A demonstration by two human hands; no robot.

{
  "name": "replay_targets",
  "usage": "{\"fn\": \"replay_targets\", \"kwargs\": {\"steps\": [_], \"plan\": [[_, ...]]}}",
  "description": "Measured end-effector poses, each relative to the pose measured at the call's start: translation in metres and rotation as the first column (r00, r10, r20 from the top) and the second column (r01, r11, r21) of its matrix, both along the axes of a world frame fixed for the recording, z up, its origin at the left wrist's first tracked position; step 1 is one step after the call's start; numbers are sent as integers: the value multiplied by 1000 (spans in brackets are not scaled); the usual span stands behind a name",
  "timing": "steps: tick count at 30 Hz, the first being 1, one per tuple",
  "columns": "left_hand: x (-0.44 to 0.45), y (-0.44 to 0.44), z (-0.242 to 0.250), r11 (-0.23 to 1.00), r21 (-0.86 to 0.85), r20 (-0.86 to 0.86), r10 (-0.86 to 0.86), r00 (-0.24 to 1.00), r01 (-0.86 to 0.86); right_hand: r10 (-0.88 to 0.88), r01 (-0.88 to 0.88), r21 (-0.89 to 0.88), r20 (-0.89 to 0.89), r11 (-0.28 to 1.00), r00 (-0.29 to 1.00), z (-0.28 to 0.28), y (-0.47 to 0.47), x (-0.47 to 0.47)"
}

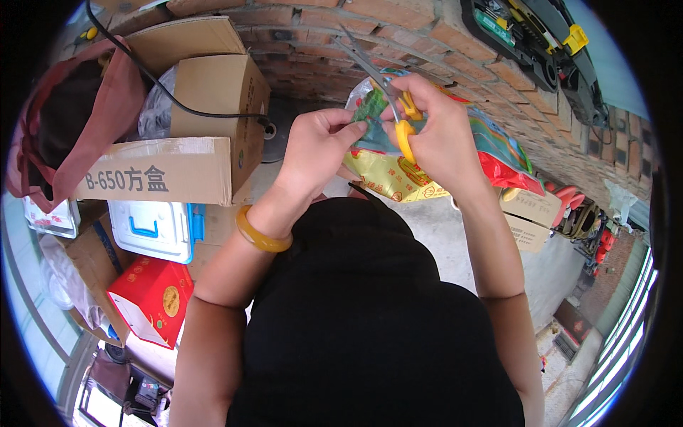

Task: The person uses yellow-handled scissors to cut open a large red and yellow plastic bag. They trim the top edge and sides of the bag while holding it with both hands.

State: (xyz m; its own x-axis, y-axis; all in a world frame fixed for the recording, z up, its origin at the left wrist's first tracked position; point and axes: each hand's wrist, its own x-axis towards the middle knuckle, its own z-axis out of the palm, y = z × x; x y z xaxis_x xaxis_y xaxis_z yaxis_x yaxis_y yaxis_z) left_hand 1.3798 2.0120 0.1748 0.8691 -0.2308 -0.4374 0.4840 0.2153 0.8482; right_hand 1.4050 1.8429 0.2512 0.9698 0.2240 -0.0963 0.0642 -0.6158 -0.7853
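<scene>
Between the thumb and fingers of my left hand (320, 139) is the edge of a green piece of plastic packaging (369, 108) with some red on it. Yellow-handled scissors (380, 80) are in my right hand (440, 123). Their blades point up and away toward the brick wall, with the tips slightly apart. The scissors pass close beside the green plastic; whether they touch it I cannot tell. Below and behind both hands lie a printed yellow plastic bag (384, 173) and a large blue-and-red printed bag (496, 133), partly hidden by my right hand.
At the left stand an open cardboard box (208, 96), a pink cloth bag (120, 101), a white lidded bin (149, 227) and a red gift box (155, 304). A black cable (176, 101) crosses the cardboard box. Upper right, a tool case (512, 37) rests by the brick wall (320, 42).
</scene>
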Motion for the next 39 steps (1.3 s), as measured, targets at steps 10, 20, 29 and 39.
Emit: {"fn": "replay_targets", "kwargs": {"steps": [10, 20, 29, 39], "plan": [[6, -3, 9, 987, 158, 398, -74, 914, 11, 270, -202, -325, 179, 924, 946, 17, 3, 16], [6, -2, 11, 991, 133, 313, -50, 948, 8, 313, -201, -349, 300, 915, 901, 12, -9, 24], [6, 0, 7, 999, 45, 229, -21, 973, 11, -124, 134, -117, 86, 984, 989, 41, -40, 43], [9, 2, 12, 969, -235, 127, 114, 985, -82, 53, -20, -227, 140, 974, 989, 9, -6, 27]]}}
